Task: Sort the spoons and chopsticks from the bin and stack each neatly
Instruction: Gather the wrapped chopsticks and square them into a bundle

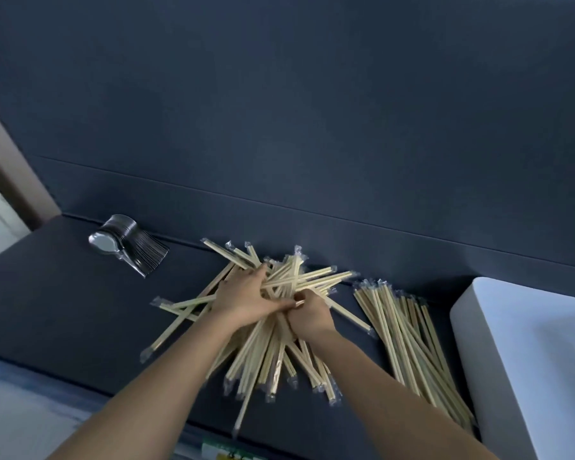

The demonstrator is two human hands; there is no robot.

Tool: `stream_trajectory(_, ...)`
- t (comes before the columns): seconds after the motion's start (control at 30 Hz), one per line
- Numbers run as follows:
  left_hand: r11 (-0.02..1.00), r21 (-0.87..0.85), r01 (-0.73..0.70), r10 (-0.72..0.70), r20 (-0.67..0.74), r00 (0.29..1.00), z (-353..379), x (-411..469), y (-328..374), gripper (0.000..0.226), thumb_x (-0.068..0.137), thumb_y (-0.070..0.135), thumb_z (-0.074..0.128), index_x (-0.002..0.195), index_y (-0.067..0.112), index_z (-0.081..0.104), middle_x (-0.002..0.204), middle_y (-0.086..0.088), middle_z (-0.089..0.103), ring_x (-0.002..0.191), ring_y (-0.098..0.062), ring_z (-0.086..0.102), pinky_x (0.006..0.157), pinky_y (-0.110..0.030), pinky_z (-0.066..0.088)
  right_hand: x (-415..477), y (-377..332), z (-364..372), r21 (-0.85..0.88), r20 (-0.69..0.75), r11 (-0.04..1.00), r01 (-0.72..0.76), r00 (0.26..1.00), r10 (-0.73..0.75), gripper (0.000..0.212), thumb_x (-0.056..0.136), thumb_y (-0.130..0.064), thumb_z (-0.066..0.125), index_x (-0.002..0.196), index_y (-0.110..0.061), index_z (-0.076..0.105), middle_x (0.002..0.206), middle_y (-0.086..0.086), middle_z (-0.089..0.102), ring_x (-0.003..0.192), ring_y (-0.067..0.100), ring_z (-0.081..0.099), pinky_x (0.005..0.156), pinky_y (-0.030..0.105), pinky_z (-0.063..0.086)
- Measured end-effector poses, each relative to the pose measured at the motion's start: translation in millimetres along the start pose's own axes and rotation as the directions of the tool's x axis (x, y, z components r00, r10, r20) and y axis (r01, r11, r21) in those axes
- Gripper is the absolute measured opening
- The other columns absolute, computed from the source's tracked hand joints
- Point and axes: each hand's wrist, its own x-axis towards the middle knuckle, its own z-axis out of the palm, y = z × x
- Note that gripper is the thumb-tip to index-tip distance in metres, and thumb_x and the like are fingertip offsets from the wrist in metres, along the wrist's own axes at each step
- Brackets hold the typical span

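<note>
At mid-frame the left hand (246, 297) and right hand (309, 317) grip the loose chopsticks (269, 360), fingers curled round the fanned bundle. To the right, a chopstick stack (402, 333) lies beside the white bin (528, 343). Farther, upper left, nested spoons (127, 244) rest on the dark surface (63, 293).
</note>
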Motion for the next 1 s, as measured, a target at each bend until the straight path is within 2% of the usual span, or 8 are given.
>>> stream_trajectory(0.2,0.973,-0.216,0.083,-0.062,0.103,0.993,0.2,11.7,4.9,0.124,0.062,0.068,0.075,0.154,0.023,0.007,0.147,-0.003,0.046,0.134,-0.025,0.043,0.107,-0.043,0.039,-0.1,3.1,-1.2,0.262,0.096,0.964,-0.035,0.995,0.010,0.016,0.094,-0.010,0.050,0.106,-0.017,0.059,0.105,0.006,0.067,0.098,0.023,0.064,0.090,0.038,0.054)
stream_trajectory(0.37,0.974,-0.150,0.167,-0.157,0.081,0.984,-1.7,11.4,14.2,0.114,0.073,0.042,0.075,0.155,0.020,0.000,0.139,-0.006,0.051,0.129,-0.030,0.046,0.109,-0.046,0.035,-5.6,0.2,-8.4,0.490,0.254,0.863,-0.121,0.967,-0.009,0.032,0.087,0.010,0.041,0.093,-0.012,0.063,0.081,0.009,0.067,0.074,0.022,0.065,0.068,0.032,0.056)
stream_trajectory(0.43,0.977,-0.163,0.140,-0.128,0.081,0.988,-2.1,8.6,16.9,0.118,0.072,0.042,0.077,0.155,0.019,-0.004,0.140,-0.005,0.049,0.129,-0.027,0.047,0.110,-0.045,0.033,-3.8,2.5,-10.2,0.500,0.255,0.855,-0.137,0.967,0.006,0.030,0.081,0.012,0.042,0.092,-0.006,0.064,0.081,0.011,0.066,0.076,0.025,0.065,0.069,0.033,0.054)
stream_trajectory(0.53,0.985,-0.155,0.070,-0.054,0.106,0.993,-3.5,3.9,19.1,0.126,0.069,0.042,0.081,0.154,0.020,-0.010,0.141,-0.007,0.048,0.122,-0.026,0.052,0.102,-0.040,0.042,-3.7,1.4,-12.3,0.522,0.227,0.842,-0.139,0.974,0.020,0.019,0.077,0.011,0.044,0.081,0.000,0.060,0.077,0.013,0.059,0.077,0.027,0.059,0.072,0.038,0.052)
stream_trajectory(0.67,0.999,-0.052,0.008,-0.008,0.012,1.000,-1.1,-0.4,23.0,0.111,0.080,0.029,0.070,0.153,0.019,-0.013,0.139,-0.009,0.050,0.119,-0.026,0.054,0.096,-0.039,0.046,-7.9,-7.5,-11.6,0.617,0.251,0.772,-0.151,0.968,-0.011,0.023,0.078,0.012,0.043,0.066,-0.005,0.052,0.069,0.008,0.054,0.070,0.021,0.056,0.075,0.036,0.055)
stream_trajectory(0.8,0.998,-0.057,0.021,-0.031,-0.175,0.984,-0.3,-7.4,28.1,0.100,0.085,0.030,0.066,0.153,0.020,-0.007,0.124,-0.006,0.059,0.102,-0.024,0.060,0.077,-0.037,0.051,-11.3,-13.1,-12.1,0.675,0.251,0.724,-0.143,0.967,-0.043,0.017,0.085,0.006,0.046,0.079,-0.005,0.057,0.073,0.008,0.061,0.068,0.020,0.061,0.077,0.036,0.058)
stream_trajectory(0.93,0.997,-0.070,0.039,-0.050,-0.164,0.985,-10.1,-13.0,33.1,0.095,0.086,0.019,0.062,0.154,0.013,-0.005,0.149,-0.011,0.036,0.119,-0.031,0.054,0.087,-0.042,0.049,-15.3,-14.1,-15.7,0.682,0.259,0.717,-0.140,0.964,-0.058,0.017,0.085,0.003,0.049,0.093,-0.006,0.061,0.081,0.008,0.065,0.073,0.019,0.063,0.074,0.033,0.056)
stream_trajectory(1.0,0.994,-0.110,0.012,-0.032,-0.186,0.982,-19.9,-16.2,35.8,0.084,0.086,0.017,0.061,0.152,0.012,0.009,0.144,-0.012,0.039,0.115,-0.032,0.055,0.086,-0.043,0.049,-17.6,-13.2,-17.8,0.709,0.259,0.690,-0.145,0.964,-0.063,0.025,0.086,0.001,0.050,0.107,-0.006,0.061,0.090,0.010,0.067,0.081,0.022,0.064,0.076,0.034,0.055)
